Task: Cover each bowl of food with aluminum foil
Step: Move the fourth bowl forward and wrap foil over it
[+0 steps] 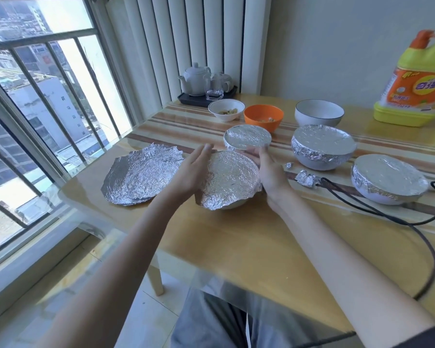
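Both hands flank the near bowl (232, 205), whose foil (230, 178) lies loosely over the top, its edge not yet folded down at the near side. The left hand (194, 172) has a wide grip, fingers straight beside the foil; the right hand (269, 169) is flat against the foil's right edge. A spare sheet (142, 175) lies left on the counter (236, 247). Three wrapped bowls (323, 150) sit far right, three bare ones (263, 118) beyond.
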